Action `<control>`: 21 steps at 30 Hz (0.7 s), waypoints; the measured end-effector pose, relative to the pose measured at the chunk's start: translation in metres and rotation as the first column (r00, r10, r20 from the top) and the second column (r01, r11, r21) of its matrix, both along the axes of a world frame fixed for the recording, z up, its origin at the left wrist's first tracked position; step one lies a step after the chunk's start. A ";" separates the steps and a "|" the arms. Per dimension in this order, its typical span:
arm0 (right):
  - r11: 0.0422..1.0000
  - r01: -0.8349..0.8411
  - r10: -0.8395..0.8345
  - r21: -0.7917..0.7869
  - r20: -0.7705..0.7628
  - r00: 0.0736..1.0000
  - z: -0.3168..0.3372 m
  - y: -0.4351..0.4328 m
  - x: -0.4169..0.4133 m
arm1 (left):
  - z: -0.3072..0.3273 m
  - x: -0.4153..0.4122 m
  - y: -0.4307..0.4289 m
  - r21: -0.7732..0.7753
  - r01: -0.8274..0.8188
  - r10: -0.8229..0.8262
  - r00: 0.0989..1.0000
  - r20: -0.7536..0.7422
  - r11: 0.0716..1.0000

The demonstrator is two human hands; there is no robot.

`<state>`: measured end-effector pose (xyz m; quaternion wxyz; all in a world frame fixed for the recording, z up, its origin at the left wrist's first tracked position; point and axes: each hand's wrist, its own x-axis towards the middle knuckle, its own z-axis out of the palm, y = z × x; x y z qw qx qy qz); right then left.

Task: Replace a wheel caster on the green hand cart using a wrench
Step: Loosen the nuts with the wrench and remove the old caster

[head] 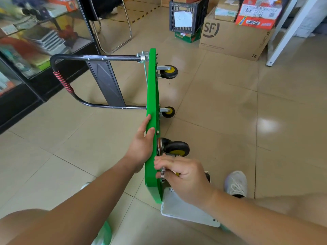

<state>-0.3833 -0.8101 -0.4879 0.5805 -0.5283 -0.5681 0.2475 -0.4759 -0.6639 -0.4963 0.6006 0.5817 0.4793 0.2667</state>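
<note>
Lowest in the frame, a flat white panel (185,207) lies on the tiles against the foot of the green cart (152,96), which stands on its edge up the centre of the frame. One pale shoe (236,183) sits to its right.

The right hand (184,175) is curled over the nearest caster (207,176). Its fingers close round the metal bracket at the deck. Only a sliver of black tyre and a bit of yellow show past the knuckles.

Just above, the left hand (141,144) lies flat on the other face. Its fingers are straight, with the thumb on the rim, so it steadies the cart rather than clamps it.

The main risk is the cart tipping. It balances on a narrow edge, and a hard pull or twist from the right hand could push it over against that flat palm. A freed bolt or nut could also drop and roll across the smooth tiles.

The second caster (177,148) sits close to the knuckles and could pinch them if it swivels.

No wrench can be made out. The hand hides the fasteners, so I cannot tell whether they are loose.

Higher up are two more casters (169,71) and the black handle (70,85). The cardboard box (233,39) stands at the upper right, and the glass case at the left is blurred.
</note>
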 end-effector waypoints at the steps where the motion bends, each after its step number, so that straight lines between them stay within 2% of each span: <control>1: 1.000 0.013 -0.013 0.020 -0.019 1.000 0.005 0.001 0.000 | 0.001 0.000 -0.001 -0.004 -0.002 0.002 1.000 0.008 1.000; 4: 0.998 0.057 -0.055 0.020 -0.103 0.993 0.025 0.010 0.008 | 0.001 0.000 -0.002 -0.016 -0.004 0.005 1.000 0.022 1.000; 8: 0.975 0.110 -0.161 -0.194 -0.267 0.950 0.042 0.041 0.035 | 0.002 0.000 -0.001 -0.038 0.002 -0.001 1.000 0.026 0.999; 12: 0.944 0.006 -0.131 -0.329 -0.361 0.923 0.044 0.071 0.054 | -0.001 0.000 0.001 -0.069 -0.012 0.014 1.000 0.026 0.998; 21: 0.900 -0.132 -0.079 -0.415 -0.453 0.888 0.037 0.104 0.058 | -0.009 -0.003 0.003 -0.034 0.009 -0.008 0.999 0.043 0.999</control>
